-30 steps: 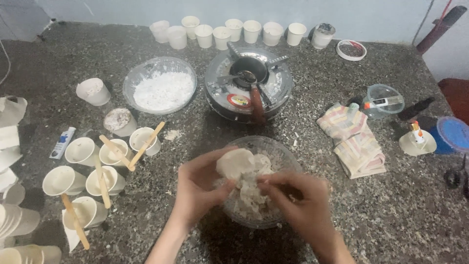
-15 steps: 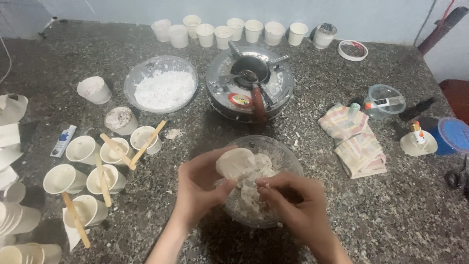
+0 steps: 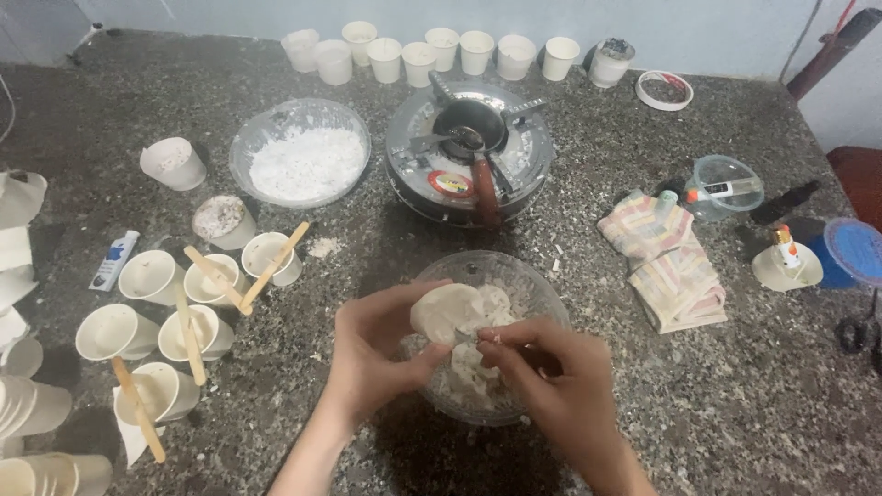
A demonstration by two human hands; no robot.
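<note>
You see: small white-and-blue rectangular packet [image 3: 114, 260] lying flat at counter's left, beside paper cups; round red label [image 3: 451, 184] on steel cooker's front rim.

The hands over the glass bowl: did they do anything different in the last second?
Hardly. Both hands keep the same grip over the glass bowl: the left hand still cups the pale lump, and the right hand still pinches at its edge. The lump has barely shifted. The paper cups, wooden sticks, powder bowl and striped cloth stayed put.
</note>
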